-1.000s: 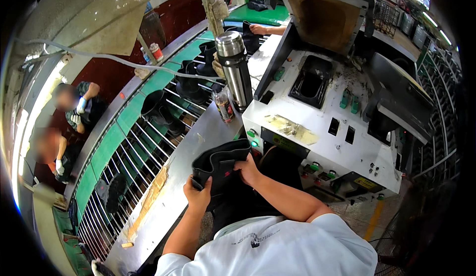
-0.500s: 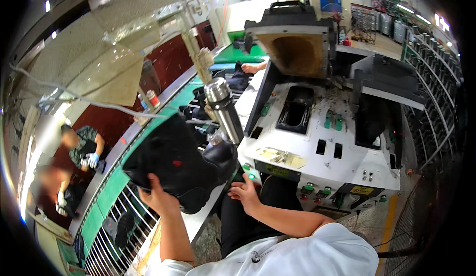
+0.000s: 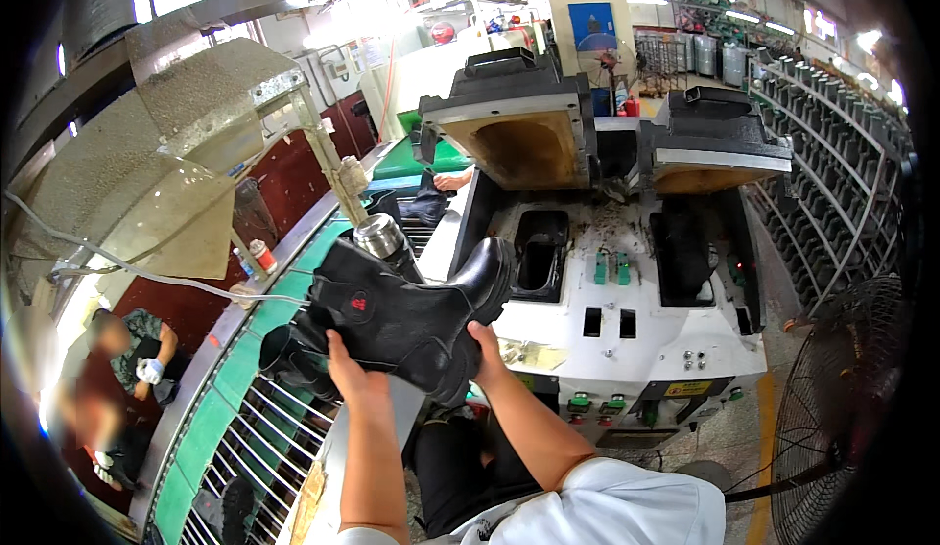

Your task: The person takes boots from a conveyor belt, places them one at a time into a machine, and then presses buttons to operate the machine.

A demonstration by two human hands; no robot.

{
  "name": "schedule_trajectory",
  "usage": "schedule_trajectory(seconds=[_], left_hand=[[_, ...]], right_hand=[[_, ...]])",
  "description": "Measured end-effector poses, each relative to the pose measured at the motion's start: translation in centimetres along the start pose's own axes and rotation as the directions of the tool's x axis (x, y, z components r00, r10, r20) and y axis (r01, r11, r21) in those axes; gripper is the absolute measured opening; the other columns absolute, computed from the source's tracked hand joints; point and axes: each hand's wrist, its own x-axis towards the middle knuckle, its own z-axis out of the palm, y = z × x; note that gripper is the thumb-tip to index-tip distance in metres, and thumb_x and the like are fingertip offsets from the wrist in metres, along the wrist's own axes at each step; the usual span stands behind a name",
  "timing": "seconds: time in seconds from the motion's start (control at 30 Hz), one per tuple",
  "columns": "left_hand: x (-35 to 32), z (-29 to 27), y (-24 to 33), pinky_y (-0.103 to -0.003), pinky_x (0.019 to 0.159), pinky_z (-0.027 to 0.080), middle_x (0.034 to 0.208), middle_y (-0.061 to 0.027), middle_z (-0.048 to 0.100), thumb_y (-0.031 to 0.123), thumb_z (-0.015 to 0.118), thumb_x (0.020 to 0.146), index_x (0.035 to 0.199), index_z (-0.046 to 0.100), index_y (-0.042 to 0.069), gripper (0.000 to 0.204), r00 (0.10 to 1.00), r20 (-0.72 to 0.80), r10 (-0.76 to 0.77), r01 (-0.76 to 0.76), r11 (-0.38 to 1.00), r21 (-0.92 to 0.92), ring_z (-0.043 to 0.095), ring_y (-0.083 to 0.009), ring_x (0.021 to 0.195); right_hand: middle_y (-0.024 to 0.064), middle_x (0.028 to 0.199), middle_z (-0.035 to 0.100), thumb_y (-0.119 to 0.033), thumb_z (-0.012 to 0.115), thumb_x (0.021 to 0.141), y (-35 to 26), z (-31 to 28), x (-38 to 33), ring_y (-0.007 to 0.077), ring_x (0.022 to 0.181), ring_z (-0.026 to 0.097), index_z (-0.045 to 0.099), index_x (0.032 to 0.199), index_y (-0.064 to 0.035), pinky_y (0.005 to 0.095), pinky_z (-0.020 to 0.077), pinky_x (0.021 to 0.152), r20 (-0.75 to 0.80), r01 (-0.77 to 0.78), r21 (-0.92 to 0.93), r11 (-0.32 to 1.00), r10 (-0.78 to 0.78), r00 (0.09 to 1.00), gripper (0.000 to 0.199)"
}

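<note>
I hold a tall black boot (image 3: 406, 315) lying on its side in the air, its shaft end to the left and its toe up to the right. My left hand (image 3: 345, 364) grips the underside of the shaft. My right hand (image 3: 485, 349) holds the sole near the heel. Just behind the boot stands a steel flask (image 3: 379, 236). To the right is a white moulding machine (image 3: 627, 339) with two raised lids and two open black moulds.
A green-edged conveyor with metal bars (image 3: 240, 418) runs along my left, with dark boots lying on it. Two people (image 3: 117, 379) sit beyond it at the lower left. A floor fan (image 3: 842, 398) stands at the right, below racks of dark moulds (image 3: 832, 153).
I have lifted the boot from my lap up to chest height and turned it on its side. My view has tilted upward toward the machine's lids.
</note>
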Motion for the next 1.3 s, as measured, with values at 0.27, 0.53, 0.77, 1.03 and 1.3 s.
schedule_trajectory(seconds=[0.27,0.53,0.77,1.03,1.3], left_hand=[[6.1,-3.1,-17.4,-0.05,0.098,0.045,0.118,-0.0122,0.061,0.021,0.051,0.091,0.116,0.057,0.005,0.03,0.873,-0.162,-0.461,0.366,0.837,-0.407,0.058,-0.0303,0.109],[5.2,5.3,-33.6,-0.055,0.094,0.047,0.121,-0.0132,0.06,0.031,0.042,0.094,0.117,0.057,0.007,0.037,0.695,0.097,-0.713,0.448,0.323,-0.834,0.058,-0.0361,0.109],[7.0,8.4,-36.9,-0.056,0.101,0.04,0.129,-0.0163,0.054,0.039,0.034,0.097,0.125,0.051,0.005,0.047,0.666,0.16,-0.729,0.391,0.158,-0.907,0.05,-0.0384,0.12],[10.0,6.7,-39.3,-0.053,0.104,0.038,0.133,-0.0174,0.051,0.05,0.032,0.097,0.13,0.048,0.003,0.06,0.668,0.211,-0.714,0.376,0.078,-0.923,0.048,-0.0377,0.122],[5.6,4.9,-36.0,-0.047,0.098,0.044,0.118,-0.0196,0.058,0.052,0.039,0.096,0.12,0.052,0.0,0.058,0.389,0.258,-0.884,0.802,0.188,-0.567,0.056,-0.034,0.11]], right_hand=[[0.0209,0.13,0.046,-0.027,0.084,0.062,-14.0,-1.0,7.4,0.0293,0.113,0.051,0.008,0.146,0.0012,0.0356,0.0438,0.094,-0.272,-0.092,-0.836,0.541,-0.264,0.925,0.117],[0.0293,0.132,0.044,-0.033,0.083,0.052,-23.8,2.2,19.4,0.0343,0.114,0.053,0.013,0.143,0.0078,0.0385,0.0435,0.096,-0.407,-0.492,-0.852,-0.178,-0.367,0.837,0.122],[0.0254,0.142,0.033,-0.037,0.08,0.052,-23.8,2.0,26.1,0.0351,0.125,0.043,0.013,0.146,0.0025,0.0407,0.0394,0.1,-0.404,-0.541,-0.707,-0.455,-0.369,0.837,0.122],[0.027,0.146,0.027,-0.038,0.08,0.05,-21.0,-0.3,29.7,0.0352,0.135,0.031,0.011,0.146,0.0031,0.04,0.0301,0.108,-0.438,-0.628,-0.595,-0.502,-0.453,0.777,0.125],[0.0268,0.144,0.032,-0.037,0.08,0.051,-24.1,-5.7,28.8,0.0353,0.131,0.038,0.013,0.147,0.0019,0.0401,0.0342,0.105,-0.46,-0.664,-0.594,-0.455,-0.485,0.744,0.124]])
